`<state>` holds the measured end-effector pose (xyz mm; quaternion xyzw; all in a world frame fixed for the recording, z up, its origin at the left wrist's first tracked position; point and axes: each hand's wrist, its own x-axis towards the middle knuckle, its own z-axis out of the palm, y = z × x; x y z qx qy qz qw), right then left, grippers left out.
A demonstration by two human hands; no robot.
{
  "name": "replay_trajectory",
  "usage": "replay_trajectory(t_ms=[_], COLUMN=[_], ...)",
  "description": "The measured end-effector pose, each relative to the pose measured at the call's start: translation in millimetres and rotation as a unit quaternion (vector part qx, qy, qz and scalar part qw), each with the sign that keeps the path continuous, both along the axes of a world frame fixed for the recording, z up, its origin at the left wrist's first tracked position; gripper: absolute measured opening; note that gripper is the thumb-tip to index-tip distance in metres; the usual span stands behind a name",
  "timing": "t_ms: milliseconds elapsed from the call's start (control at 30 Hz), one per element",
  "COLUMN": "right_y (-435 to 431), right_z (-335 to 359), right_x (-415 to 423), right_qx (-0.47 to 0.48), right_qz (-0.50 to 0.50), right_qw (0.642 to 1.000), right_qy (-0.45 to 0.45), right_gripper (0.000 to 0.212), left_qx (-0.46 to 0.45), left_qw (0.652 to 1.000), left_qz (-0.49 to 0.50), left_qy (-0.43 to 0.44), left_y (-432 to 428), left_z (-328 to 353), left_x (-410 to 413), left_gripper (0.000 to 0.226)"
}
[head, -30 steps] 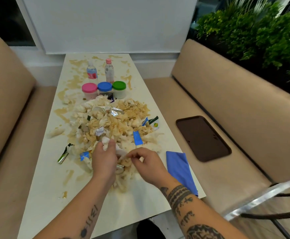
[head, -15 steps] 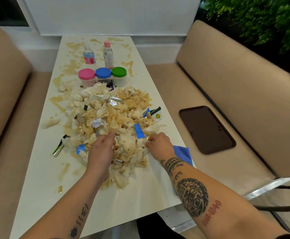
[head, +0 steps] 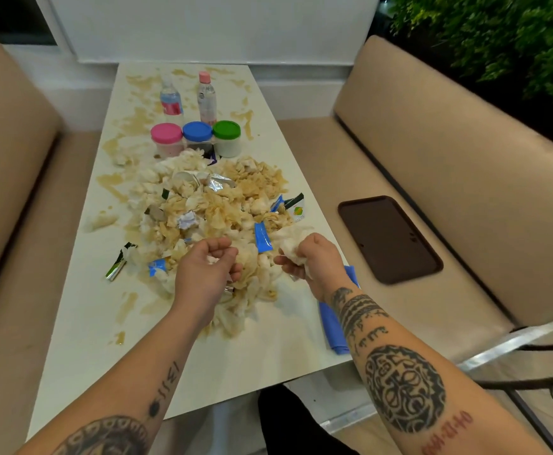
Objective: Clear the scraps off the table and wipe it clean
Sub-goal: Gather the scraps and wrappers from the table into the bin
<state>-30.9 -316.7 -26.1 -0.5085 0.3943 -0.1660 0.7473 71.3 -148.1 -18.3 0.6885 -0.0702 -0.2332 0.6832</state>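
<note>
A big heap of soaked, brown-stained tissue scraps and wrappers [head: 212,208] covers the middle of the white table [head: 81,330]. My left hand [head: 208,270] is over the heap's near edge, fingers curled round a bit of tissue. My right hand [head: 311,261] grips a crumpled white tissue wad [head: 290,247] at the heap's right side. A folded blue cloth [head: 331,320] lies at the table's right edge, partly under my right forearm. Brown spill streaks [head: 127,305] mark the tabletop.
Three jars with pink [head: 167,139], blue [head: 197,136] and green [head: 226,137] lids stand behind the heap, with two small bottles [head: 207,100] further back. Beige benches flank the table; a dark tray [head: 388,238] lies on the right bench. A plant hedge stands at the back right.
My right hand has closed round a white tissue wad and lifted it at the heap's right side. My left hand has curled over the near scraps. The view has shifted slightly.
</note>
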Motion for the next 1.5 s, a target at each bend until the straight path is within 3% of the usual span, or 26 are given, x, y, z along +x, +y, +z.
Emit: replay_trajectory(t_ms=[167,267,333,467,567,633,733,833,967,1033,1167,1300,1400,1500], right_y=[1.9,3.7,3.4,0.5,-2.9,-9.0,-19.6,-25.1,-26.5,-25.5,-18.1,-13.6,-5.2,0.8], right_z=[10.5,13.8,13.9,11.0,3.8,-8.5,-24.6,-36.9,-44.0,-40.4,-22.1,-1.3,13.2,13.4], right_x=[-15.4,-15.1,-9.2,19.7,47.2,65.1,87.2,102.6,113.1,112.3,101.6,82.7,62.6,42.8], right_qx=[0.030,0.064,0.066,-0.021,-0.117,-0.212,-0.367,-0.423,-0.437,-0.424,-0.317,-0.125,-0.017,-0.011], right_qz=[-0.006,-0.021,-0.013,0.043,0.084,0.103,0.142,0.186,0.225,0.218,0.155,0.073,0.038,0.052], right_qw=[0.998,0.996,0.996,0.989,0.970,0.951,0.881,0.830,0.805,0.817,0.901,0.977,0.996,0.996], right_qy=[0.051,0.055,0.062,0.142,0.194,0.202,0.262,0.312,0.332,0.325,0.253,0.154,0.085,0.077], right_gripper=[0.037,0.013,0.009,0.052,0.043,0.026,0.008,0.025,0.028,0.035,0.034,0.011,0.008,0.015], left_qx=[0.039,0.055,0.060,0.070,0.095,0.115,0.132,0.157,0.199,0.230,0.266,0.368,0.397,0.400], left_qw=[0.998,0.997,0.997,0.996,0.994,0.993,0.991,0.987,0.979,0.969,0.941,0.864,0.837,0.829], left_qz=[0.022,0.052,0.054,0.059,0.048,0.040,0.030,0.019,-0.020,-0.050,-0.141,-0.211,-0.204,-0.205], left_qy=[-0.035,-0.030,-0.019,-0.009,-0.002,0.003,-0.003,-0.015,-0.038,-0.072,-0.154,-0.272,-0.318,-0.332], left_y=[13.5,22.5,27.4,35.5,39.8,42.5,46.8,50.1,48.2,46.8,44.8,38.4,35.9,36.9], left_z=[-5.6,-10.4,-14.3,-22.6,-27.8,-31.6,-34.9,-37.0,-35.6,-33.7,-36.1,-45.6,-49.7,-51.4], left_x=[0.6,4.3,7.0,12.0,15.6,18.4,23.2,28.8,30.3,28.6,24.0,22.2,20.2,19.3], left_gripper=[0.012,0.009,0.007,0.008,0.012,0.013,0.010,0.009,0.009,0.008,0.007,0.025,0.026,0.024])
